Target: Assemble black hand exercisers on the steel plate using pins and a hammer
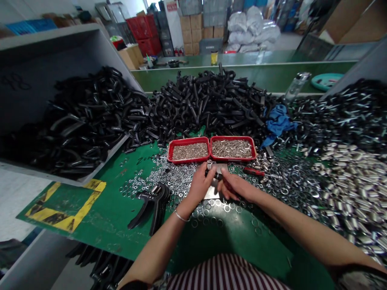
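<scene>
Over a small metal plate [213,193], my left hand [199,185] is closed on a small black part [217,175] topped by a silver metal cylinder [209,164]. Close beside it, my right hand [237,186] has its fingers curled and its thumb by the part's right end. Something dark partly shows inside the right hand, too hidden to name. Metal rings [218,202] lie around the plate. A red-handled screwdriver [254,172] rests right of my hands. Left of them sits a stack of black clamp-like handles [155,203] with a metal spring or threaded piece on top.
Two red trays [189,160] [232,160] of small metal pins stand just ahead. Black parts are heaped behind them [205,100] and in a grey bin [113,159] at left. A blue cloth [278,121], metal cylinders [356,189] and a glass bottle [296,86] are at right.
</scene>
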The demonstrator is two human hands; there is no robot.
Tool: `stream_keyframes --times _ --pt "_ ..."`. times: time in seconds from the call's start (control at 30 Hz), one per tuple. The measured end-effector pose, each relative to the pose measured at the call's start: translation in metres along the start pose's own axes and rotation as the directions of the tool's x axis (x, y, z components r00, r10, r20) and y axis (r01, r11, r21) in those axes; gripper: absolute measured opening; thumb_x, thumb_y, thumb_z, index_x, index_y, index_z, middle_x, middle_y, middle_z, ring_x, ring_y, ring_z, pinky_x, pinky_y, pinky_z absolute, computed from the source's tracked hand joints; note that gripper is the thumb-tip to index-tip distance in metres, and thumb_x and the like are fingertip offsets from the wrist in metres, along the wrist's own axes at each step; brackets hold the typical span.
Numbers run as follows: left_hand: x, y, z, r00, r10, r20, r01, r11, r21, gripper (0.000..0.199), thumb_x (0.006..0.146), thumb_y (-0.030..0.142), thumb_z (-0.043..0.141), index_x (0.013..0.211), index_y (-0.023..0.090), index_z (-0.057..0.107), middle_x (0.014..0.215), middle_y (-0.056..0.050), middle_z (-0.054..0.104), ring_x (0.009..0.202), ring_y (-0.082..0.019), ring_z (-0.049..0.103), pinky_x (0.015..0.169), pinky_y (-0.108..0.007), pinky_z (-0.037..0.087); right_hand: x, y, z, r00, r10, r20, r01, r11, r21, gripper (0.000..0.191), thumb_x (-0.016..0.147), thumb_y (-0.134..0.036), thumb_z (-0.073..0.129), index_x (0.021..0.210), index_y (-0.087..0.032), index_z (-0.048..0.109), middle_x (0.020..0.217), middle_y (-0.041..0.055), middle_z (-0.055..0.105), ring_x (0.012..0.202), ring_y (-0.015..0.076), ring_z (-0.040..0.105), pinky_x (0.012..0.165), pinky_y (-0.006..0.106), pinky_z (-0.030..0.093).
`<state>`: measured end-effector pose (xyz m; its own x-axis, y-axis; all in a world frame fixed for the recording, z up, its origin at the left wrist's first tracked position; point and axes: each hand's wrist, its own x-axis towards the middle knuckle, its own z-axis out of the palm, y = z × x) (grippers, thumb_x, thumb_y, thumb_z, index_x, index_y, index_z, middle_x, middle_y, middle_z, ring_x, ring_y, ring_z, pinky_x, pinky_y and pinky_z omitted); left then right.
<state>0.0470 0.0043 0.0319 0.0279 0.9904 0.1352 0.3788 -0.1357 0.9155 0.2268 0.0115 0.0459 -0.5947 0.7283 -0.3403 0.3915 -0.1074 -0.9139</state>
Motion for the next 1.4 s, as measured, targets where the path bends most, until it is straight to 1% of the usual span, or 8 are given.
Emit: stream_keyframes --times 0.13,0.3,0.47,0.6,0.77,0.9,1.07,1.4 --pt "-0.001 -0.005 0.001 0.993 -0.114 -0.021 0.112 0.991 -0.071 0.022 0.099 0.039 0.048 0.093 0.02 0.055 0.081 0.0 0.059 0.074 -0.015 0.055 0.073 -0.028 0.043 0.003 0.004 0.002 0.889 -0.36 -0.282 0.176 0.839 -0.515 0.054 0.093 -0.07 0.045 0.093 -0.018 0.057 0.092 0.0126 0.067 0.076 0.0204 0.062 0.062 0.031 0.047" --pt "-0.011 -0.003 -0.006 0.998 0.053 0.039 -0.054 0.998 0.029 0.023 0.098 0.04 0.05 0.088 0.02 0.054 0.083 0.0 0.058 0.078 -0.016 0.053 0.077 -0.029 0.042 0.001 0.013 0.01 0.979 -0.143 0.149 0.156 0.984 -0.082 0.073 0.102 -0.062 0.002 0.091 -0.017 0.058 0.06 0.0016 0.059 0.041 0.0114 0.045 0.043 0.024 0.037" --pt "-0.013 -0.002 -0.001 0.999 0.011 -0.031 -0.013 0.998 -0.066 0.022 0.103 0.037 0.042 0.098 0.02 0.054 0.091 -0.003 0.06 0.086 -0.017 0.058 0.084 -0.031 0.047 0.001 0.012 0.008 0.975 -0.154 -0.163 0.11 0.961 -0.253 0.054 0.096 -0.068 0.04 0.091 -0.017 0.058 0.076 0.0064 0.066 0.055 0.0131 0.054 0.049 0.024 0.04" --pt "-0.012 0.0 0.005 0.966 0.256 -0.022 -0.255 0.967 0.021 0.018 0.102 0.036 0.046 0.102 0.02 0.056 0.115 -0.009 0.057 0.113 -0.02 0.055 0.104 -0.037 0.042 0.001 0.011 0.004 0.997 -0.037 0.064 0.048 0.984 -0.172 0.077 0.102 -0.061 0.002 0.088 -0.016 0.062 0.061 0.0051 0.062 0.04 0.0121 0.045 0.041 0.025 0.036" --pt "-0.011 0.003 0.008 0.989 0.1 -0.105 -0.095 0.994 0.053 0.023 0.105 0.036 0.038 0.106 0.02 0.055 0.103 -0.008 0.059 0.102 -0.02 0.059 0.094 -0.036 0.048 -0.001 0.009 0.003 0.941 -0.267 -0.209 0.179 0.914 -0.365 0.057 0.094 -0.067 0.042 0.09 -0.016 0.065 0.069 0.0048 0.066 0.052 0.0134 0.054 0.042 0.023 0.037" --pt "-0.014 0.009 0.008 0.953 0.297 -0.052 -0.291 0.951 0.109 0.016 0.102 0.032 0.047 0.099 0.019 0.056 0.117 -0.01 0.055 0.111 -0.021 0.056 0.101 -0.038 0.045 -0.005 0.007 0.004 0.979 -0.203 0.02 0.204 0.966 -0.161 0.075 0.102 -0.06 0.006 0.077 -0.018 0.063 0.051 -0.0007 0.057 0.036 0.0112 0.038 0.035 0.024 0.032" --pt "-0.019 0.016 0.009 0.967 0.146 -0.207 -0.142 0.989 0.038 0.017 0.104 0.03 0.041 0.107 0.02 0.054 0.106 -0.008 0.059 0.101 -0.02 0.059 0.093 -0.037 0.048 -0.008 0.003 0.004 0.916 -0.302 -0.264 0.248 0.944 -0.22 0.043 0.094 -0.061 0.053 0.083 -0.019 0.055 0.071 0.0023 0.061 0.055 0.0116 0.049 0.049 0.023 0.038" --pt "-0.031 0.029 0.006 0.949 0.207 -0.238 -0.187 0.977 0.105 0.016 0.104 0.03 0.041 0.098 0.02 0.052 0.098 -0.007 0.057 0.094 -0.019 0.057 0.09 -0.036 0.047 -0.022 -0.01 0.015 0.958 -0.211 -0.192 0.194 0.976 -0.103 0.042 0.098 -0.06 0.042 0.082 -0.021 0.049 0.069 0.001 0.054 0.057 0.0124 0.046 0.051 0.025 0.037"
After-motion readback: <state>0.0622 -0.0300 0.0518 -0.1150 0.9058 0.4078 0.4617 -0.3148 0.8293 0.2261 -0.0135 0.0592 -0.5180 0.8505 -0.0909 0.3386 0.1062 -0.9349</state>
